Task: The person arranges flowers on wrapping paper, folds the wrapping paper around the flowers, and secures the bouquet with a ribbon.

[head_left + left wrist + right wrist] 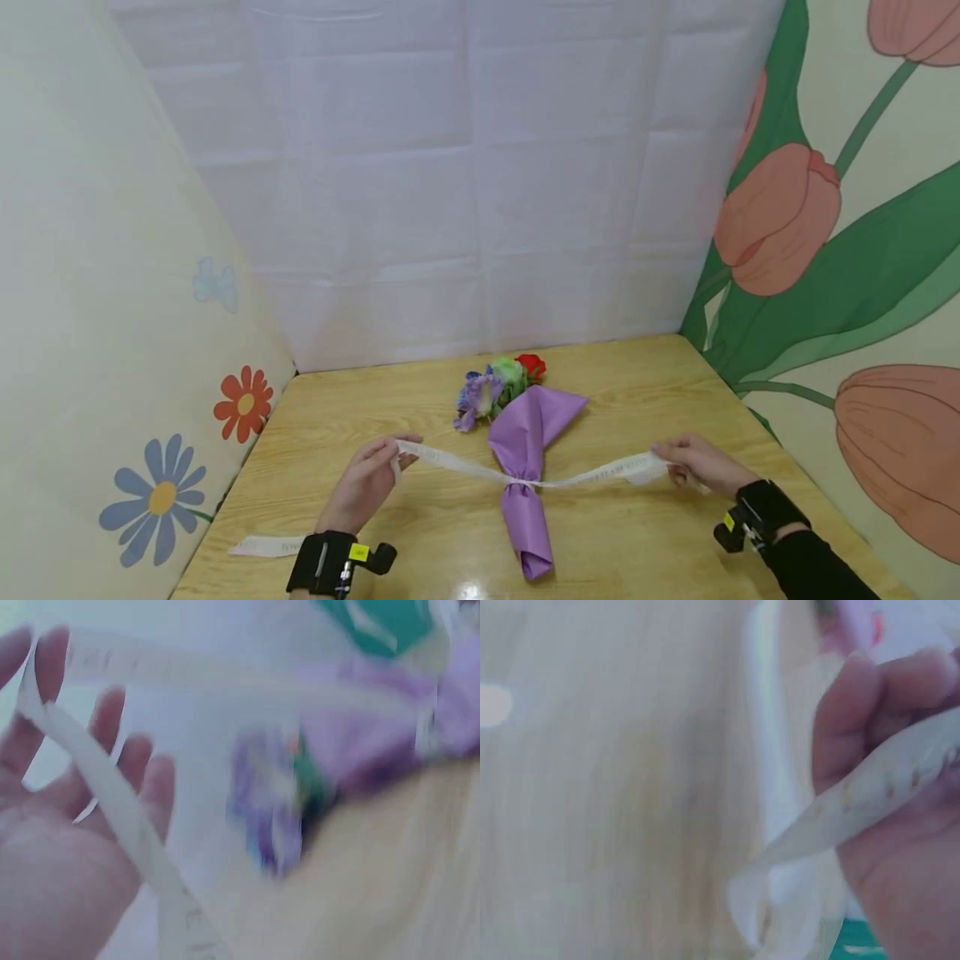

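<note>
A bouquet lies on the table, with artificial flowers (487, 392) in purple, green, blue and red at its far end. Purple wrapping paper (521, 433) covers its stem part and is gathered at a narrow waist. A white printed ribbon (450, 463) crosses that waist and stretches out to both sides. On the left, my left hand (365, 483) pinches the ribbon between thumb and finger; the loose length (127, 795) hangs across the palm in the left wrist view. My right hand (701, 464) holds the other side of the ribbon (885, 780), fingers curled.
The wooden table (637, 533) meets a white cloth backdrop (465, 208) at the back. Painted walls stand on the left and right. A ribbon tail (266, 546) lies at the table's left, beside the left wrist.
</note>
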